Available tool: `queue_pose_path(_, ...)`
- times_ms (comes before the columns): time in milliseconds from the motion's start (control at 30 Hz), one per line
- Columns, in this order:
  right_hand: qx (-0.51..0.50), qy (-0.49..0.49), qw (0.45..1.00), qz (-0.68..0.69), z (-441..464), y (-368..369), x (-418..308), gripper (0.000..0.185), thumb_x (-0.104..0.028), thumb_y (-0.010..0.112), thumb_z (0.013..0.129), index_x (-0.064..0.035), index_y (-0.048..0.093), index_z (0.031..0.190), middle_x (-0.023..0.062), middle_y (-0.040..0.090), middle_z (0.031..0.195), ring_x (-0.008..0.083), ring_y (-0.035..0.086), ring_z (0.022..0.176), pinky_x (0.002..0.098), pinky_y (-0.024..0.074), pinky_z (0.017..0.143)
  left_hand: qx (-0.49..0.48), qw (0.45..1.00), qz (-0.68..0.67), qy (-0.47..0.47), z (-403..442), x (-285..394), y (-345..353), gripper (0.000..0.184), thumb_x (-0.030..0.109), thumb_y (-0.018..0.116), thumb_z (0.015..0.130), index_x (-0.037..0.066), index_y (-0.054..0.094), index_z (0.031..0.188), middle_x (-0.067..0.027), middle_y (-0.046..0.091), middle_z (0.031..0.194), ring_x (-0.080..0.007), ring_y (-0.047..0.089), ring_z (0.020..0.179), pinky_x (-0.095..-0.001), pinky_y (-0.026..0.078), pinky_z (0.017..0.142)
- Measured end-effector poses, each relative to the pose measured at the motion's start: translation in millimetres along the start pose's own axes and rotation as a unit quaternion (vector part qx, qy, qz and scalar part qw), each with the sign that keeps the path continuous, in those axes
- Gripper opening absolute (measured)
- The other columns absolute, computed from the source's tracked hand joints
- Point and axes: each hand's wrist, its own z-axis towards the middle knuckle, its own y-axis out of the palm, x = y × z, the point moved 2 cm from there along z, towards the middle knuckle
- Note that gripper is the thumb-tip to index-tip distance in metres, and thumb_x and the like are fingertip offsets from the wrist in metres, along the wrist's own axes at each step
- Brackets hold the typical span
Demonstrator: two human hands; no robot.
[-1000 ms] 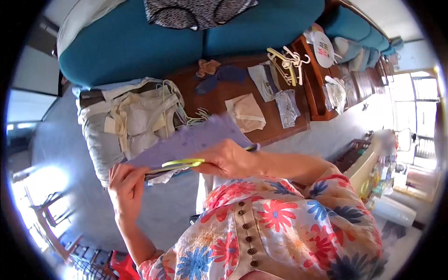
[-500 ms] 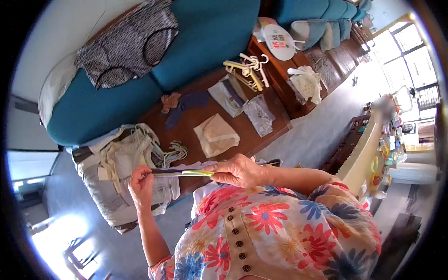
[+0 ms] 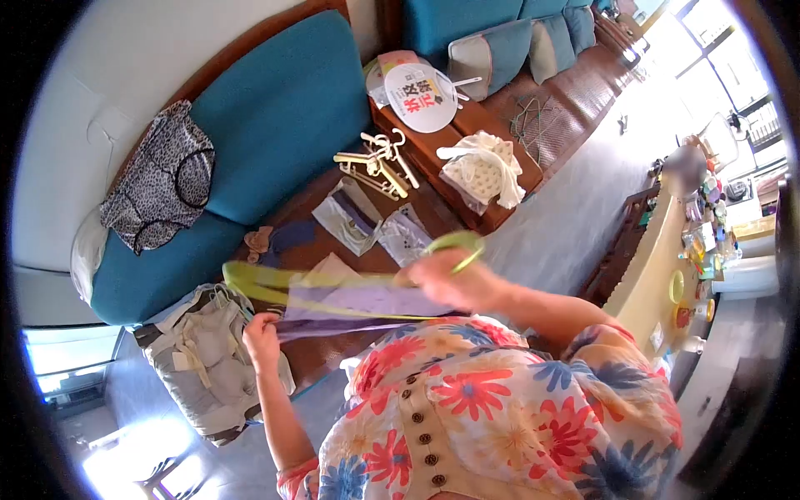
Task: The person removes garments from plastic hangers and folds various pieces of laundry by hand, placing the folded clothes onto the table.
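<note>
In the head view my right hand point(image 3: 457, 282) is closed on a yellow-green clothes hanger point(image 3: 250, 278), smeared by motion. Its curved hook shows above the fingers, and its long arms stretch leftward. A lavender-grey garment point(image 3: 354, 308) with a darker lower band hangs stretched below and behind the hanger. My left hand point(image 3: 262, 337) pinches the left end of that garment. Whether the right hand also grips the cloth is hidden by blur. Beyond the garment, a beige folded cloth point(image 3: 332, 271) lies partly covered on the wooden seat.
Cream hangers point(image 3: 379, 162) lie beside folded clothes point(image 3: 348, 218) on the bench. Left, a pile of pale garments point(image 3: 204, 367) sits near my arm. A round fan point(image 3: 421, 98) and white cloth point(image 3: 487, 171) rest on the wooden side table. A patterned garment point(image 3: 158, 179) drapes over teal cushions.
My right hand has lifted and swung the hanger up, tilting it away from the garment. The garment now shows wider below it. My left hand has shifted slightly right and down; the view has turned.
</note>
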Motion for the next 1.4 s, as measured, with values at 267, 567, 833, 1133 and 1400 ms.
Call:
queue_pose_path(267,0.464,0.059,0.802,0.372,-46,-254,58,0.028,-0.023,0.035,0.095,-0.0017,0.047,0.110,-0.0056,0.036,0.050,0.0051,0.031,0.041,0.0175,0.0260,0.036,-0.072,0.995,-0.004,0.067,-30,116,16,0.024,0.004,0.043,0.070,0.001,0.060,0.086,-0.0124,0.060,0.070,-0.0172,0.058,0.064,-0.0282,0.045,0.061)
queue_pose_path(567,0.316,0.276,0.862,-0.283,11,-502,141,0.079,-0.046,0.069,0.069,0.0014,0.039,0.125,0.0121,0.049,0.119,0.0224,0.047,0.107,0.0310,0.0367,0.090,-0.075,0.997,0.018,0.023,-20,171,-21,0.021,0.007,0.045,0.073,0.000,0.061,0.085,-0.0095,0.056,0.063,-0.0124,0.052,0.056,-0.0263,0.040,0.053)
queue_pose_path(833,-0.152,0.055,0.965,-0.206,106,-94,63,0.077,-0.017,0.076,0.061,-0.0057,0.039,0.127,0.0138,0.042,0.129,0.0244,0.040,0.120,0.0326,0.0303,0.102,-0.049,0.995,-0.073,0.051,-39,196,-72,0.016,0.008,0.048,0.076,0.000,0.061,0.082,0.0023,0.050,0.060,-0.0032,0.042,0.055,-0.0198,0.033,0.049)
queue_pose_path(1133,-0.525,0.017,0.839,-0.141,104,115,27,0.045,-0.029,0.063,0.076,-0.0085,0.054,0.115,0.0118,0.062,0.098,0.0243,0.056,0.097,0.0413,0.0367,0.088,-0.049,0.991,-0.038,0.121,-68,195,-107,0.020,0.017,0.070,0.072,0.002,0.060,0.081,0.0018,0.052,0.062,-0.0036,0.044,0.057,-0.0206,0.036,0.049)
queue_pose_path(1400,-0.417,0.291,0.853,0.116,128,132,9,0.036,-0.021,0.062,0.081,0.0024,0.057,0.107,0.0094,0.062,0.101,0.0177,0.058,0.086,0.0272,0.0437,0.080,0.229,0.953,-0.093,0.175,12,78,-129,0.025,0.021,0.067,0.074,0.004,0.063,0.091,-0.0072,0.060,0.074,-0.0141,0.056,0.062,-0.0270,0.046,0.060)
